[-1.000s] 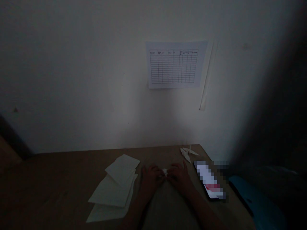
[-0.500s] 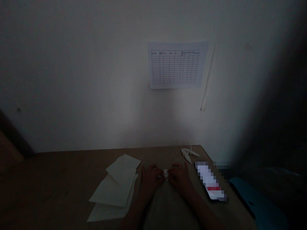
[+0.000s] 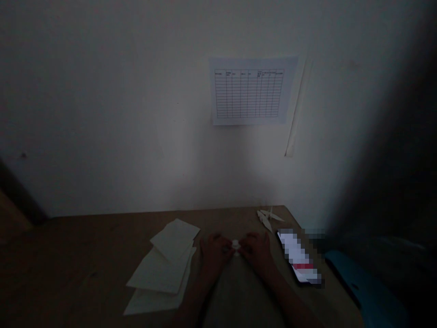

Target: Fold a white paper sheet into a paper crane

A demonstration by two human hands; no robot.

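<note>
A small piece of white folded paper [image 3: 235,245] sits between my two hands near the table's middle. My left hand [image 3: 216,251] pinches it from the left, fingers curled. From the other side my right hand [image 3: 256,250] grips the same paper with thumb and fingers. The fingers cover most of it, and the dim light hides its exact folds. Beyond my right hand, folded paper shapes [image 3: 265,220] with pointed ends lie close together. Left of my left hand are several overlapping white paper sheets [image 3: 164,273].
A phone [image 3: 297,256] with a lit screen lies along the right side of the brown table [image 3: 85,264]. Past that edge is a blue object [image 3: 368,287], perhaps a stool. A printed table sheet [image 3: 252,91] hangs on the wall behind.
My fingers have shifted slightly on the small folded paper, and more white shows between them. The sheets, pointed shapes and phone stay in place; the view tilts very slightly.
</note>
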